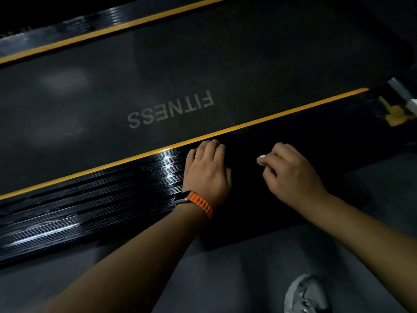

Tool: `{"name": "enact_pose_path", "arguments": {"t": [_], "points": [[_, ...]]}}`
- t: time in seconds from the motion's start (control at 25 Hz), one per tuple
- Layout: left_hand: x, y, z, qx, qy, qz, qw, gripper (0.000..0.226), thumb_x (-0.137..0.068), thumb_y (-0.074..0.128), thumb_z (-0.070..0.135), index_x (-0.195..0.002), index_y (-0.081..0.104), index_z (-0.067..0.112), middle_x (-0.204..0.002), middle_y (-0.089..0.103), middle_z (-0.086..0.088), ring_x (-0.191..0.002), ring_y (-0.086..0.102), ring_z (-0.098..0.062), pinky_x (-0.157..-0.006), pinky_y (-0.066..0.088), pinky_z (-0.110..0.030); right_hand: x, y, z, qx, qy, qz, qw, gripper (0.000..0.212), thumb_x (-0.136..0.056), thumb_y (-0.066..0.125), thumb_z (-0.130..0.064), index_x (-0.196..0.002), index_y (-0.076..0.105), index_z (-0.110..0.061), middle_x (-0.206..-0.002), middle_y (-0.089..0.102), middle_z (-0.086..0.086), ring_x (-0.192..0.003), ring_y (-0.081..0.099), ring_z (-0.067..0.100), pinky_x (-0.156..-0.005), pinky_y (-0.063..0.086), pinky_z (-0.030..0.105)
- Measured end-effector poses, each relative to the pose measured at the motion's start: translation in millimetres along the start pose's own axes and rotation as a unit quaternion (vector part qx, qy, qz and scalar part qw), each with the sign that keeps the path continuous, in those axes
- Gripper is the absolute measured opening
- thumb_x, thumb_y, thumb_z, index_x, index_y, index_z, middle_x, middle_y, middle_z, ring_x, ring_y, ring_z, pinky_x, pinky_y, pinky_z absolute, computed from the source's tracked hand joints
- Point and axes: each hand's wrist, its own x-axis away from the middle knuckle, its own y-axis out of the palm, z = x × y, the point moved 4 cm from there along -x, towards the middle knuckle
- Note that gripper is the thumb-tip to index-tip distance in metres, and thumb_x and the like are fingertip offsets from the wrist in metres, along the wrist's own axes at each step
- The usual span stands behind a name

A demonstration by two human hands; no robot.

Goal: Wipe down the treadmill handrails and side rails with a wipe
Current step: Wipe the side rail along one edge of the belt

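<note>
Right hand: the right hand [291,175] is curled closed around a small white wipe [261,159], of which only a scrap shows past the fingertips; it presses down on the rail.
Left hand: the left hand [206,170], with an orange ribbed watch strap [202,204] on its wrist, lies palm down with fingers bent and holds nothing; its fingertips reach the rail's inner edge.
Wipe: bunched under the right fingers, touching the rail surface, just beside the left hand and nearer the rail's far end.
Near rail: the glossy black ribbed side rail [94,199] with a yellow stripe [270,118] along its inner edge carries both hands about midway along the visible stretch.
Belt: the dark grey running belt [158,71], lettered FITNESS, lies beyond that stripe.
Far rail: a second black side rail [74,27] runs along the belt's far edge, well apart from the hands.
Floor: a grey shoe [304,294] stands on the floor at the rail's outer edge.
Progress: the near rail's left stretch shines with streaks, possibly damp from wiping; the part under and past the right hand is too dark to judge.
Remaining: likely the rest of this rail toward its far end and the far rail; no handrails are in view, so their state cannot be told.
</note>
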Motion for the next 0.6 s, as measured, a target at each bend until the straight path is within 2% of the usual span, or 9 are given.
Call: {"name": "enact_pose_path", "arguments": {"t": [0.12, 0.24, 0.36, 0.52, 0.6], "points": [[0, 0, 3, 0.0, 0.004, -0.001, 1.0, 0.051, -0.09, 0.04, 0.037, -0.13, 0.058, 0.012, -0.137, 0.055, -0.008, -0.131, 0.046, -0.028, -0.111, 0.04, -0.052, -4, 5, -9, 0.01, -0.029, -0.034, 0.999, 0.023, -0.082, 0.061, 0.0, -0.103, 0.072, -0.005, -0.092, 0.055, 0.008, -0.085, 0.054, 0.025, -0.073, 0.052, 0.036], [-1, 2, 0, -0.006, 0.007, -0.001, 1.0, 0.049, -0.089, 0.043, 0.036, -0.129, 0.058, 0.012, -0.135, 0.056, -0.008, -0.13, 0.046, -0.027, -0.11, 0.04, -0.05, -13, 6, -10, 0.014, -0.005, -0.026, 1.0, 0.023, -0.083, 0.059, -0.001, -0.102, 0.071, -0.005, -0.094, 0.055, 0.008, -0.087, 0.054, 0.026, -0.074, 0.053, 0.039], [-1, 0, 1, 0.0, 0.006, 0.004, 1.0, 0.049, -0.088, 0.042, 0.036, -0.127, 0.059, 0.012, -0.133, 0.056, -0.007, -0.128, 0.047, -0.027, -0.109, 0.041, -0.049, -14, 10, -17, 0.011, -0.03, -0.047, 0.998, 0.026, -0.083, 0.053, -0.003, -0.102, 0.071, -0.007, -0.093, 0.055, 0.008, -0.086, 0.053, 0.027, -0.073, 0.051, 0.037], [-1, 1, 0, 0.002, 0.007, 0.005, 1.0, 0.047, -0.089, 0.045, 0.035, -0.129, 0.058, 0.013, -0.135, 0.056, -0.006, -0.13, 0.046, -0.026, -0.111, 0.039, -0.048, -29, 6, 5, 0.014, 0.022, -0.025, 0.999, 0.026, -0.084, 0.055, -0.001, -0.103, 0.072, -0.007, -0.094, 0.055, 0.008, -0.088, 0.053, 0.027, -0.075, 0.053, 0.042], [-1, 2, 0, 0.002, 0.004, 0.005, 1.0, 0.047, -0.089, 0.045, 0.034, -0.129, 0.058, 0.013, -0.135, 0.056, -0.006, -0.13, 0.046, -0.026, -0.111, 0.04, -0.049, -31, 11, 0, 0.006, 0.003, -0.04, 0.999, 0.026, -0.084, 0.054, -0.002, -0.102, 0.072, -0.006, -0.094, 0.055, 0.008, -0.087, 0.053, 0.026, -0.075, 0.052, 0.038]]}}
